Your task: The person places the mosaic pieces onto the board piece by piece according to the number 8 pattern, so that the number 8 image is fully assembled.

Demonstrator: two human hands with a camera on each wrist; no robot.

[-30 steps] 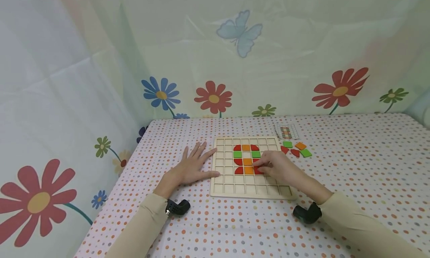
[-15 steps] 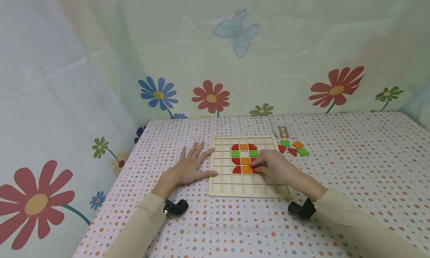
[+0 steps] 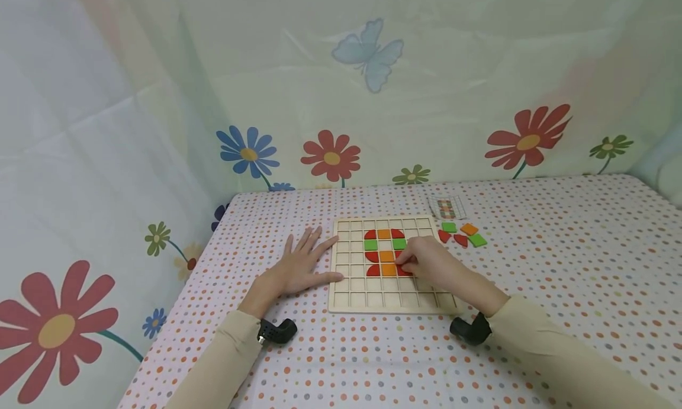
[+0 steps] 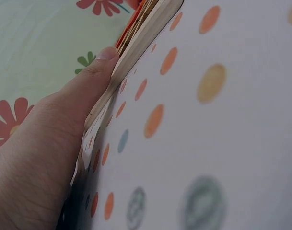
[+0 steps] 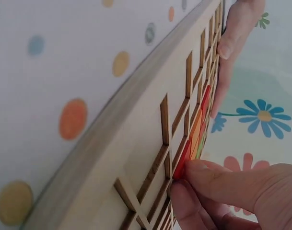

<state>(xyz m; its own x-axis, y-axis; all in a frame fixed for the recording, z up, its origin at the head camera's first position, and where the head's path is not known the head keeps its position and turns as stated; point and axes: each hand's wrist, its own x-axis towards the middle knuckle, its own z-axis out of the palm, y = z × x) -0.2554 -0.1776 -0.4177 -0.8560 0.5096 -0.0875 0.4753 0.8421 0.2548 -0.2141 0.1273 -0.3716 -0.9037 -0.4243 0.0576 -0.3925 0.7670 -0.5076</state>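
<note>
A wooden grid board [image 3: 361, 301] lies on the table, with red, orange and green tiles set in its middle cells. My left hand [image 3: 299, 269] lies spread at the board's left edge; its thumb [image 4: 95, 72] rests on the rim in the left wrist view. Over the right of the pattern, my right hand [image 3: 434, 262] has thumb and fingertips together at a red tile [image 5: 182, 159], pinching its corner in the right wrist view. That tile lies in a cell beside an orange tile [image 3: 389, 270]. The hand partly covers the red tiles on that side.
Right of the board lie loose tiles: green tiles [image 3: 477, 240], an orange tile [image 3: 469, 229] and red tiles [image 3: 460, 240]. Behind them is a small pattern card [image 3: 446, 208]. A dotted cloth [image 3: 373, 361] covers the table, and a flowered curtain [image 3: 298, 89] hangs behind.
The head view has shifted slightly, moving everything a little to the left in the picture. Both hands keep their places, the right fingertips staying at the same red tile.
</note>
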